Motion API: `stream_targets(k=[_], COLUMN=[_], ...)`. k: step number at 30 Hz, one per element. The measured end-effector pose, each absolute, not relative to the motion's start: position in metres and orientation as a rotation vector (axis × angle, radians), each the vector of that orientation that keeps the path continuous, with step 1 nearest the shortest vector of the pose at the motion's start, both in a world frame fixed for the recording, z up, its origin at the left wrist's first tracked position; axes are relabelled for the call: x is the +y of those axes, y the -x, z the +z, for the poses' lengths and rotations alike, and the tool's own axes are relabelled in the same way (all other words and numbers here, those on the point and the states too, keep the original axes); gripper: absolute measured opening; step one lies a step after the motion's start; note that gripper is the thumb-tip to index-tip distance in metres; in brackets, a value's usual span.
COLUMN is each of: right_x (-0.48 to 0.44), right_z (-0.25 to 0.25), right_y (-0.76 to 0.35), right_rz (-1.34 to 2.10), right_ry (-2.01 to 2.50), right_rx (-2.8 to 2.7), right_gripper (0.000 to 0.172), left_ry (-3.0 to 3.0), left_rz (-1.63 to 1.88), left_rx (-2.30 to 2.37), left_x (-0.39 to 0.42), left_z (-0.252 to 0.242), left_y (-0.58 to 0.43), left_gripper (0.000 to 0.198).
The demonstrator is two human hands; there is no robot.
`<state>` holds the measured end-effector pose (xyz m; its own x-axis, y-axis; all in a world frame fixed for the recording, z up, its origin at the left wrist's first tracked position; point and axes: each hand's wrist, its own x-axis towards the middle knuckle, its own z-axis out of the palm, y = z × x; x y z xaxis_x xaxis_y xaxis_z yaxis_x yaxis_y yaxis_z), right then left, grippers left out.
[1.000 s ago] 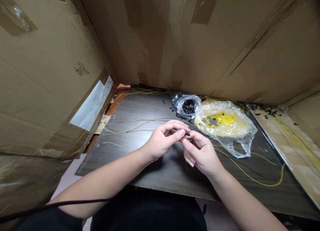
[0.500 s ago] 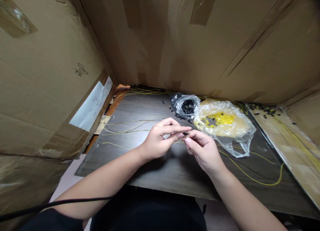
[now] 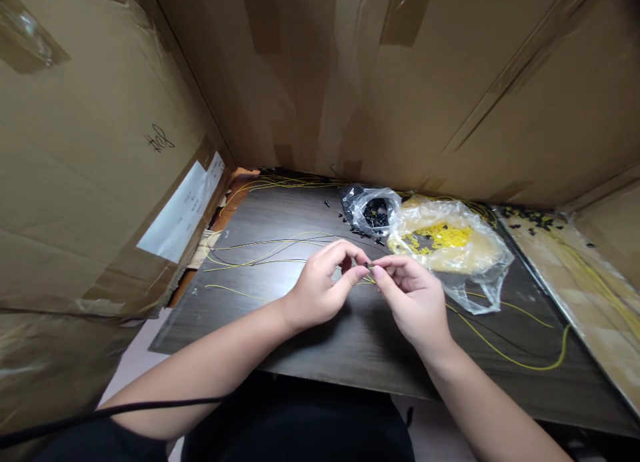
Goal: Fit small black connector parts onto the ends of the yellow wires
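My left hand (image 3: pixel 325 282) pinches a small black connector piece (image 3: pixel 369 265) between thumb and index fingertips. Meeting it from the right, my right hand (image 3: pixel 413 299) has its thumb and fingers closed at the same spot, on what looks like the end of a thin yellow wire (image 3: pixel 371 279). Fingertips cover most of the joint, so how the two fit together is hidden. Both hands are above the dark wood-grain table (image 3: pixel 320 355). Behind them are a clear bag of small black parts (image 3: pixel 376 213) and a larger bag of small yellow parts (image 3: pixel 445 237).
Long yellow and black wires (image 3: pixel 250 245) lie across the table, some looping at right. Cardboard walls (image 3: pixel 310 82) rise at the back and left. More black pieces (image 3: pixel 533 219) and wires sit on a taped cardboard surface (image 3: pixel 565 275) at right. A black cable (image 3: pixel 115 407) crosses my left forearm.
My left index finger, stretched out earlier, has bent down into a pinch with the thumb on the black piece. The right hand has shifted slightly, still closed against the left fingertips.
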<state>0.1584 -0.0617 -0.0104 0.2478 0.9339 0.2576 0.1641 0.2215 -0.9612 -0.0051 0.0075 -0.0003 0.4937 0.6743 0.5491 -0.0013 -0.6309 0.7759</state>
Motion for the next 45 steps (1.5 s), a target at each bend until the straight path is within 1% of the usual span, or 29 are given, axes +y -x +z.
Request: stream_targets(k=[4, 7, 12, 15, 20, 25, 37, 39, 43, 45], right_x=[-0.065, -0.069, -0.072, -0.073, -0.075, -0.076, -0.072, -0.073, -0.074, -0.075], right_z=[-0.012, -0.01, -0.001, 0.004, 0.009, 0.011, 0.014, 0.012, 0.01, 0.011], right_y=[-0.159, -0.161, -0.164, -0.165, -0.166, -0.169, -0.175, -0.174, -0.175, -0.176], right_rz=[0.609, 0.412, 0.132, 0.075, 0.008, -0.073, -0.071, -0.036, 0.102, 0.149], right_ry=[1.276, 1.273, 1.204, 1.2, 1.23, 1.225, 1.179, 1.167, 1.103, 1.098], right_rx=[-1.29, -1.424, -1.613, -1.683, -1.743, -1.772, -1.848, -1.84, -1.781, -1.765], right_gripper=[0.009, 0.004, 0.012, 0.011, 0.006, 0.005, 0.006, 0.009, 0.02, 0.02], left_ry=[-1.925, -1.862, -1.805, -1.812, -1.785, -1.643, -1.529, -1.514, -1.523, -1.531], left_rz=[1.159, 1.155, 1.168, 1.184, 1.184, 1.109, 0.983, 0.986, 0.997, 0.996], left_rx=[0.582, 0.572, 0.512, 0.494, 0.5, 0.51, 0.49, 0.48, 0.454, 0.451], left_x=[0.004, 0.002, 0.0, -0.001, -0.003, -0.005, -0.003, -0.003, -0.003, -0.002], left_z=[-0.001, 0.0, 0.0, -0.001, 0.0, 0.003, 0.005, 0.005, 0.006, 0.007], left_y=[0.005, 0.006, 0.006, 0.007, 0.006, 0.004, 0.002, 0.002, 0.002, 0.002], left_gripper=[0.009, 0.011, 0.008, 0.008, 0.007, 0.012, 0.017, 0.016, 0.014, 0.014])
